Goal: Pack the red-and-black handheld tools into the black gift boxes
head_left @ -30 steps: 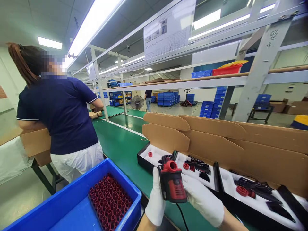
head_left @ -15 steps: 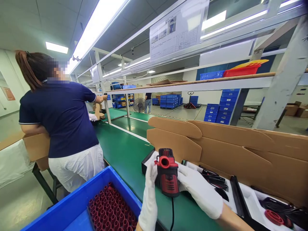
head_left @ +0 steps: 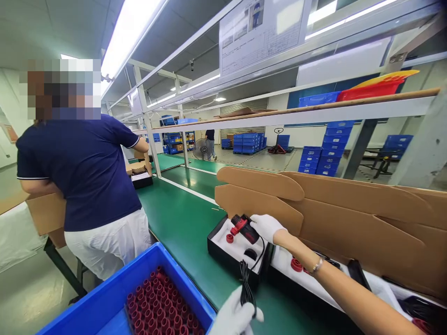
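My right hand (head_left: 267,227), in a white glove, grips a small black and red electric pump (head_left: 245,229) above the white foam of an open black box (head_left: 232,251). The pump is tilted, its red port facing left. From it a black cord (head_left: 261,251) runs down to a bundled coil (head_left: 247,286). My left hand (head_left: 237,314), also gloved, is closed around the lower end of that coil, in front of the box. A small red ring-shaped part (head_left: 229,238) and a black round piece (head_left: 250,254) sit in the foam beside the pump.
A blue bin (head_left: 157,251) with several dark red tubular parts (head_left: 162,302) stands at the left. More open boxes with cardboard lids (head_left: 349,204) line the right of the green conveyor (head_left: 174,209). A co-worker (head_left: 84,172) stands at the left, near another box (head_left: 141,179).
The pump has moved from between both hands to over the foam in the box, held by my right hand. My left hand has dropped to the coiled cord.
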